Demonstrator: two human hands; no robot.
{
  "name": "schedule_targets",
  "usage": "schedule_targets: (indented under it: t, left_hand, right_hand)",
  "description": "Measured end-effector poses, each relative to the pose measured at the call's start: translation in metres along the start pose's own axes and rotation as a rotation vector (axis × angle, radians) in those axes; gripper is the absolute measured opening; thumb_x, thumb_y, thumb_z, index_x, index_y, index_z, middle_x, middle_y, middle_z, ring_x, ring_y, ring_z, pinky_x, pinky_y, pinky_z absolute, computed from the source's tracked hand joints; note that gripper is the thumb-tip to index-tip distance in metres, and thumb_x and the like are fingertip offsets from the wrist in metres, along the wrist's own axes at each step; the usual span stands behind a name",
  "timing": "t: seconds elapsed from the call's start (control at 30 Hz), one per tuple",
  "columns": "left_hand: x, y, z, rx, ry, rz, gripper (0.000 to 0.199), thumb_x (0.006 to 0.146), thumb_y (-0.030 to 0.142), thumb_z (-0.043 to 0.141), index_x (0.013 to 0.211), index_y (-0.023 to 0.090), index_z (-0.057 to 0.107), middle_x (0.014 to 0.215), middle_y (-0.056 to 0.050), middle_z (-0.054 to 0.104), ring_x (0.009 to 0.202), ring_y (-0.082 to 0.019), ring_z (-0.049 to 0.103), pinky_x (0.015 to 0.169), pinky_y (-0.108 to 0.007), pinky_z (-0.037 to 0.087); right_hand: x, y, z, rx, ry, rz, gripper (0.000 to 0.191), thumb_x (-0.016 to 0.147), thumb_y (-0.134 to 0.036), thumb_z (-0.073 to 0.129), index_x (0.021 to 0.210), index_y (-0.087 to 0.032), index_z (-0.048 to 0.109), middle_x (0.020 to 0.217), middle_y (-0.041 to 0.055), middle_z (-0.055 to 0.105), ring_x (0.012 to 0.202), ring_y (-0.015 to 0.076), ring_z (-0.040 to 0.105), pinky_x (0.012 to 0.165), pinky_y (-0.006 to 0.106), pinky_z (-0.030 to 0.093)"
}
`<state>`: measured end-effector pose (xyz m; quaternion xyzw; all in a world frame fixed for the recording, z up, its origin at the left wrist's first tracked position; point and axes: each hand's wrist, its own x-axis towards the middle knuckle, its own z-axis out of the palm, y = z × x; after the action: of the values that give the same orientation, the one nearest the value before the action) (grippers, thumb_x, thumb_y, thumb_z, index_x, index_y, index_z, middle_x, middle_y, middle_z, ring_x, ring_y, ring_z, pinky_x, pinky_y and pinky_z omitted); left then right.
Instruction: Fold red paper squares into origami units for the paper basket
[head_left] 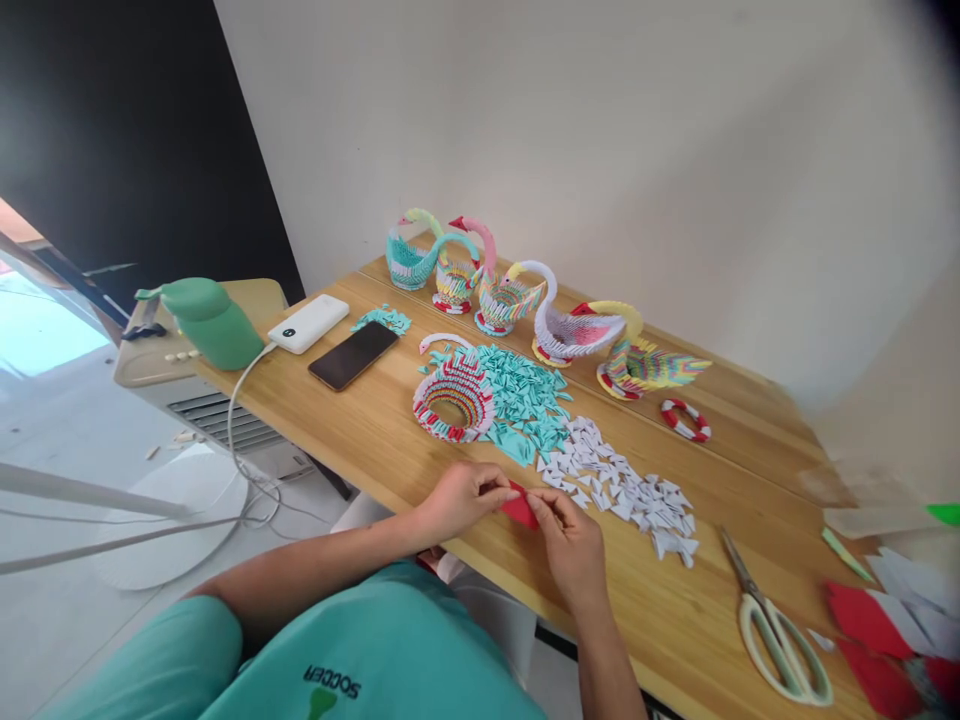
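Observation:
A small red paper piece (520,508) is held between both hands near the table's front edge. My left hand (469,497) pinches its upper left side, and my right hand (568,535) pinches its right side. Just beyond the hands stands a red and white ring-shaped paper basket (454,402) with a white curved neck. Heaps of folded teal paper pieces (517,388) and folded white paper pieces (615,475) lie behind and to the right of the hands.
Finished paper swans (574,335) line the wall side of the wooden table (360,430). A red and white ring (685,420), scissors (776,630) and red paper sheets (866,618) lie right. Left are a phone (354,355), a power bank (309,323) and a green bottle (214,322).

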<state>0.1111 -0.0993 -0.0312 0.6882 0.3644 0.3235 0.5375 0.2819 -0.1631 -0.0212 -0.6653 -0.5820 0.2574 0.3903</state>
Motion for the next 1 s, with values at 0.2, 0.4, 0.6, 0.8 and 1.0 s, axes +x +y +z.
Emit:
schedule_targets:
  t: [0.2, 0.4, 0.6, 0.8, 1.0]
  left_hand:
    - [0.003, 0.001, 0.001, -0.033, -0.029, -0.021, 0.023, 0.083, 0.034, 0.063, 0.076, 0.013, 0.067, 0.059, 0.003, 0.054, 0.054, -0.008, 0.041, 0.051, -0.021, 0.029]
    - [0.009, 0.005, 0.001, -0.432, -0.113, -0.205, 0.044, 0.072, 0.057, 0.068, 0.072, 0.014, 0.059, 0.052, 0.004, 0.052, 0.046, -0.008, 0.045, 0.046, -0.020, 0.034]
    - [0.010, 0.009, -0.008, -0.481, -0.084, -0.264, 0.049, 0.067, 0.061, 0.071, 0.069, 0.014, 0.058, 0.047, 0.006, 0.051, 0.040, -0.006, 0.044, 0.042, -0.018, 0.031]
    - [0.008, 0.002, -0.006, -0.447, -0.106, -0.259, 0.043, 0.072, 0.055, 0.070, 0.073, 0.013, 0.060, 0.050, 0.005, 0.055, 0.042, -0.006, 0.046, 0.043, -0.018, 0.034]
    - [0.001, 0.002, -0.013, -0.518, -0.227, -0.180, 0.046, 0.071, 0.048, 0.075, 0.098, 0.012, 0.065, 0.080, -0.004, 0.070, 0.069, -0.013, 0.063, 0.064, -0.024, 0.048]
  right_hand:
    - [0.004, -0.008, 0.001, 0.001, 0.048, 0.023, 0.037, 0.085, -0.051, 0.058, 0.070, -0.018, 0.066, 0.060, -0.0002, 0.063, 0.055, 0.0152, 0.055, 0.054, 0.025, 0.043]
    - [0.002, -0.001, -0.001, 0.113, 0.158, -0.005, 0.026, 0.086, -0.042, 0.061, 0.090, -0.018, 0.070, 0.076, 0.0036, 0.072, 0.066, 0.0177, 0.065, 0.060, 0.026, 0.051]
    - [-0.007, 0.004, -0.013, 0.029, 0.183, -0.133, 0.023, 0.088, -0.028, 0.059, 0.107, -0.021, 0.068, 0.090, 0.0061, 0.075, 0.079, 0.0200, 0.069, 0.074, 0.033, 0.056]
    - [-0.003, -0.005, -0.014, -0.024, 0.119, -0.299, 0.012, 0.087, -0.022, 0.059, 0.086, -0.025, 0.071, 0.085, 0.0033, 0.073, 0.082, 0.0198, 0.068, 0.075, 0.032, 0.054]
    - [-0.003, -0.005, -0.010, 0.032, 0.133, -0.226, 0.009, 0.086, -0.025, 0.063, 0.081, -0.024, 0.070, 0.085, 0.0034, 0.073, 0.081, 0.0198, 0.069, 0.076, 0.033, 0.054]
